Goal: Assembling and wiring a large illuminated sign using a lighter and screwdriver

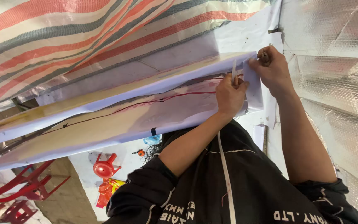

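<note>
A long white panel (117, 97), wrapped in white sheet, runs from the lower left to the upper right. A thin red line (179, 96) runs along it. My left hand (231, 94) presses on the panel's right end and pinches a narrow white strip (233, 68) that stands upright between its fingers. My right hand (272, 68) is just to the right, its fingers closed on the corner of the white sheet (254, 85), with a small dark object (265, 54) at its fingertips. Black sleeves are pushed up on both my arms.
A red, grey and white striped tarp (63, 33) covers the upper left. Silver foil sheeting (336, 62) lines the right side. Red plastic stools (25, 186) stand at the lower left. A red round object (103, 168) and orange wrappers (106, 188) lie on a white sheet below the panel.
</note>
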